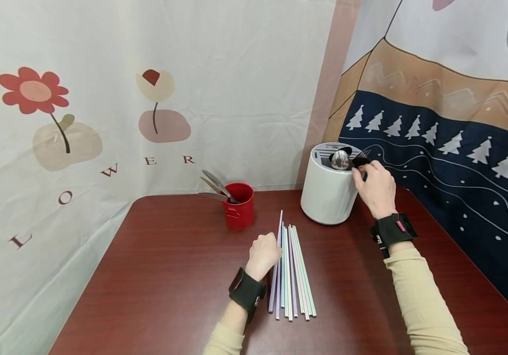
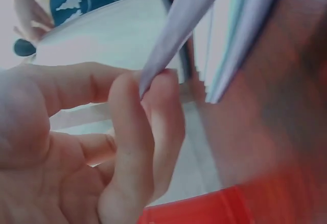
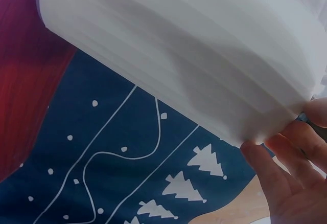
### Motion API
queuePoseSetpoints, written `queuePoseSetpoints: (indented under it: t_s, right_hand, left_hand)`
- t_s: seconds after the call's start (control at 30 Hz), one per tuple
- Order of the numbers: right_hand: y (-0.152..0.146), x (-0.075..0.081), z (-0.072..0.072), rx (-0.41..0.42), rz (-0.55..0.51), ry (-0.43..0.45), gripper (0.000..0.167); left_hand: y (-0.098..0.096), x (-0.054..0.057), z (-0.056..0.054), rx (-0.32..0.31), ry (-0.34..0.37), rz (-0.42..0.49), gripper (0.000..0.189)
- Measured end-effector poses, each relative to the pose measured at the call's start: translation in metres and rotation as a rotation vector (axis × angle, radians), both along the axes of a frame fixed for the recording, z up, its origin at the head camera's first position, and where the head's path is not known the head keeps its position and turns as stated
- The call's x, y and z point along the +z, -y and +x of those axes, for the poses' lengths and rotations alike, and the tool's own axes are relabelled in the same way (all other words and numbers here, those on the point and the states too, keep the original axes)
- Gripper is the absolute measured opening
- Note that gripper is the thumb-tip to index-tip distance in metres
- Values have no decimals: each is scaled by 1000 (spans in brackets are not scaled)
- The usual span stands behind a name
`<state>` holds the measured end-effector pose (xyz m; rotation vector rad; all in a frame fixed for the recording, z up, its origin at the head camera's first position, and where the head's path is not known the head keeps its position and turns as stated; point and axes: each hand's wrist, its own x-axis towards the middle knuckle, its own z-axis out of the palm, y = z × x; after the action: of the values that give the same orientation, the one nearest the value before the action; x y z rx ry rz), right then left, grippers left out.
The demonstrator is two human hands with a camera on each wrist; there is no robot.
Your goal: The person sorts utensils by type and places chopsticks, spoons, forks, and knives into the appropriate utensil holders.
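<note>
In the head view my left hand point(image 1: 264, 254) is over a bundle of pastel chopsticks point(image 1: 295, 271) on the table. Its thumb and fingers pinch the end of a purple chopstick point(image 2: 179, 29), seen close up in the left wrist view. My right hand point(image 1: 377, 188) grips the rim of a white cutlery holder point(image 1: 328, 195), with fingertips point(image 3: 250, 147) on its outer wall. A silver spoon point(image 1: 340, 160), a fork point(image 1: 363, 153) and a black utensil head point(image 1: 361, 161) stick out of the slotted top. The black one is beside my right fingertips, which partly hide it.
A red bucket point(image 1: 239, 207) with several knives point(image 1: 218, 183) leaning left stands behind my left hand. The dark red table point(image 1: 169, 266) ends at a pale cloth wall point(image 1: 236, 98) at the back. A blue patterned cloth point(image 1: 457, 167) hangs close on the right.
</note>
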<state>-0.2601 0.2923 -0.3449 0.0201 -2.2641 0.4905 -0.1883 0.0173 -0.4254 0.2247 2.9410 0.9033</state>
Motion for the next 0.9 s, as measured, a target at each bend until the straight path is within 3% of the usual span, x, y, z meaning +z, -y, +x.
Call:
queuePoseSetpoints:
  t_s: [0.17,0.33,0.67,0.9]
  right_hand:
    - [0,0,0,1,5,-4,29]
    - [0,0,-1,6,11,-7,29]
    - [0,0,-2,-9,13,11,29]
    - [0,0,0,-20,13,24,29]
  left_hand:
    - [0,17,4,-39,-155,101,15]
    - [-6,43,3,-75,-371,203,8]
    - [-22,104,-19,-117,-685,450,11]
    - [-39,131,-37,-116,-828,546,14]
